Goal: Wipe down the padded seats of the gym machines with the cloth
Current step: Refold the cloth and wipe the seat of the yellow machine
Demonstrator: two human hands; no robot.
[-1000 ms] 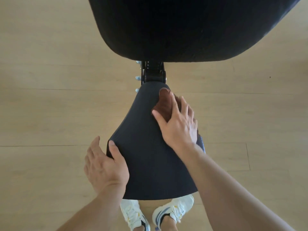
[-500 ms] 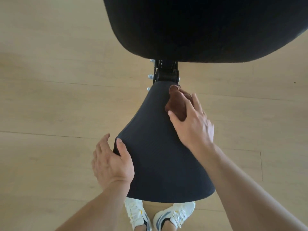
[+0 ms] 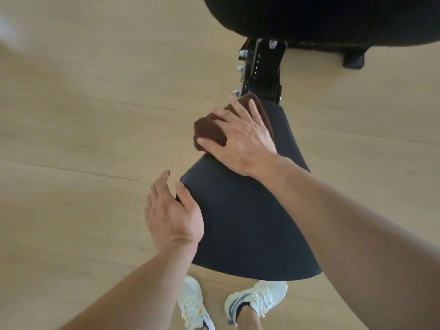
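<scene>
A black padded seat (image 3: 242, 222) widens toward me from a narrow far end. A folded dark brown cloth (image 3: 209, 132) lies on the left edge of that narrow end. My right hand (image 3: 242, 141) presses down on the cloth with spread, fairly straight fingers, the thumb along its near side. My left hand (image 3: 171, 215) rests against the seat's left edge, thumb on top of the padding and fingers alongside it.
A larger black pad (image 3: 333, 17) fills the top right. A black metal bracket with bolts (image 3: 262, 67) joins it to the seat. A black foot (image 3: 353, 60) of the machine stands on the light wooden floor (image 3: 83, 115). White sneakers (image 3: 192, 303) show below the seat.
My right hand has slid the cloth from the right of the seat's narrow end across to its left edge. My left hand stays on the left edge.
</scene>
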